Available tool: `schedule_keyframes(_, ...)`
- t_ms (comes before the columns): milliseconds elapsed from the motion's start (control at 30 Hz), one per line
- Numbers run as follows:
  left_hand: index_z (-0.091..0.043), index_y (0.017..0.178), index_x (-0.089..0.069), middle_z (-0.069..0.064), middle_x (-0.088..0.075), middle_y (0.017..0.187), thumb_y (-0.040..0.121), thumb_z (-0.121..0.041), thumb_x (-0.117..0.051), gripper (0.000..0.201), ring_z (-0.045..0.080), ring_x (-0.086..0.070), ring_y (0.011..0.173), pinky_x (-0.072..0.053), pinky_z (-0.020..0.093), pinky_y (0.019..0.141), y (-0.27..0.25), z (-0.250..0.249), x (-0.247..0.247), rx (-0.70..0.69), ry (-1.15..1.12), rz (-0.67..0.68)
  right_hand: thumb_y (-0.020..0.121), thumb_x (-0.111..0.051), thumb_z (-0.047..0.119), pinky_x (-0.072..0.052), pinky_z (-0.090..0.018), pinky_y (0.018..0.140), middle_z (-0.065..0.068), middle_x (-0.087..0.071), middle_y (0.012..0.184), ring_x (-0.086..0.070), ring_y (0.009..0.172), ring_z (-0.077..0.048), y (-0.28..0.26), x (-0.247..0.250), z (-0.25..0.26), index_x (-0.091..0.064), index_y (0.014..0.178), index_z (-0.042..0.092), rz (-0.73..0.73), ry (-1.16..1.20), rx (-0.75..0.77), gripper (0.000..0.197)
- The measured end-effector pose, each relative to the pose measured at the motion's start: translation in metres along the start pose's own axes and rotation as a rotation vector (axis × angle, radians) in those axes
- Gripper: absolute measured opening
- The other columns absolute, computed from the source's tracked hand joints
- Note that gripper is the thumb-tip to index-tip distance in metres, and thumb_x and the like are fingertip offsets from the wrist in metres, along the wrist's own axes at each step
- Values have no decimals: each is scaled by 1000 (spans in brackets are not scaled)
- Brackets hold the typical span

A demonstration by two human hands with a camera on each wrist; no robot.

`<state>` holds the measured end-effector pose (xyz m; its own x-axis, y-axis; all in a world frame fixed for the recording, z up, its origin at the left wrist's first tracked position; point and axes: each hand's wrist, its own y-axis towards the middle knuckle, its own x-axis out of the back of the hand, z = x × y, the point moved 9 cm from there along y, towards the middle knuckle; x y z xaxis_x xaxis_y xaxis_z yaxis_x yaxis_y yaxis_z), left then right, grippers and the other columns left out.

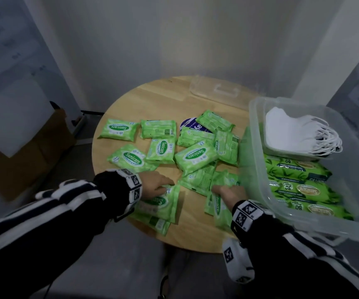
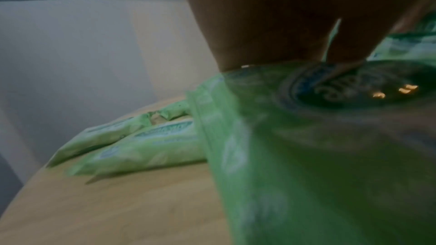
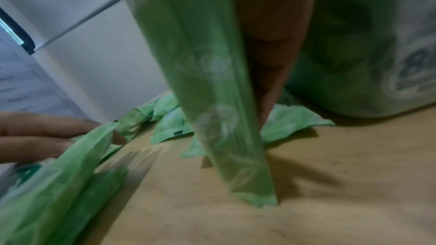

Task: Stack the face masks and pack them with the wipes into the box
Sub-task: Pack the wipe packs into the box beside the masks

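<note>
Several small green wipe packs lie scattered on the round wooden table. My left hand grips one wipe pack at the near edge; in the left wrist view that pack fills the picture under the hand. My right hand holds another wipe pack beside the clear box. In the right wrist view this pack stands on its edge on the table, fingers behind it. White face masks sit stacked in the box, next to large green wipe packs.
A clear lid lies at the table's far edge. A dark blue packet shows under the far packs. Another green pack lies under the one in my left hand. A brown carton stands on the floor at left.
</note>
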<state>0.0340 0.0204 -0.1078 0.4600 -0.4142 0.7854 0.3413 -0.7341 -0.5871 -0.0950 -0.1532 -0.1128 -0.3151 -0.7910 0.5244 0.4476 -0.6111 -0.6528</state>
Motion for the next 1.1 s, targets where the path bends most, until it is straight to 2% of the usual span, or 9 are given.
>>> schedule_keyframes(67, -22, 144, -31, 8, -43, 140, 97, -46, -35, 53, 26, -37, 128, -29, 32, 106, 2, 5, -8, -13, -25, -6, 79, -73, 23, -43, -34, 92, -19, -52, 130, -52, 118, -31, 0, 2, -2, -36, 140, 0, -29, -52, 24, 75)
schedule_keyframes(167, -25, 145, -29, 4, -39, 142, 70, -72, -49, 91, 21, -35, 129, -27, 30, 108, -2, 12, -21, -33, -99, 91, 81, -73, 24, -43, -31, 88, -19, -52, 132, -52, 120, -30, 1, 6, 0, -30, 144, -2, -71, -85, 58, 80)
schedule_keyframes(233, -24, 145, -29, 1, -35, 143, 69, -50, -75, 92, 18, -32, 131, -25, 26, 108, -5, 17, -22, -49, -118, 130, 80, -74, 28, -43, -34, 94, -19, -49, 136, -49, 123, -31, 3, 4, 1, -33, 142, -2, -82, -72, 60, 80)
schedule_keyframes(300, -26, 145, -29, -1, -32, 145, 67, -35, -82, 95, 17, -30, 133, -24, 24, 108, -7, 18, -22, -53, -87, 154, 77, -77, 34, -40, -36, 103, -17, -44, 141, -45, 128, -32, 5, -3, 4, -39, 140, -2, -87, -53, 89, 82)
schedule_keyframes(467, -30, 142, -28, -1, -37, 136, 58, -39, -86, 102, 19, -36, 125, -34, 31, 104, -6, 11, -22, 18, 62, 143, 78, -70, 50, -20, -38, 114, -4, -1, 159, -9, 146, -25, 7, -23, 11, -35, 144, 5, -39, -124, 121, 87)
schedule_keyframes(600, -18, 136, -37, 6, -42, 127, 53, -44, -88, 101, 24, -41, 120, -37, 34, 102, -5, 7, -22, 51, 146, 161, 77, -68, 55, -22, -39, 113, -7, -1, 158, -17, 144, -27, 5, -23, 6, -34, 145, 8, -43, -113, 65, 89)
schedule_keyframes(733, -15, 122, -50, 2, -56, 115, 54, -33, -89, 81, 24, -55, 112, -46, 29, 91, -11, 17, -10, 164, -111, 31, 78, -67, 55, -32, -44, 110, -7, -13, 155, -30, 138, -31, 0, -17, -5, -32, 145, 6, -58, -44, 32, 90)
schedule_keyframes(900, -14, 135, -42, 2, -54, 132, 50, -28, -91, 99, 23, -49, 123, -39, 32, 98, -24, 35, 13, 338, -817, -245, 75, -73, 48, -38, -39, 105, -16, -43, 143, -46, 127, -33, 1, -14, -12, -35, 142, 1, -46, 112, -15, 90)
schedule_keyframes(1100, -4, 147, -17, 12, -26, 152, 61, -38, -84, 114, 29, -30, 137, -31, 39, 106, -8, 16, 5, 432, -1080, -209, 81, -60, 60, -24, -36, 111, -13, -27, 153, -31, 139, -30, 2, -14, -26, -21, 148, 5, -52, 266, -144, 95)
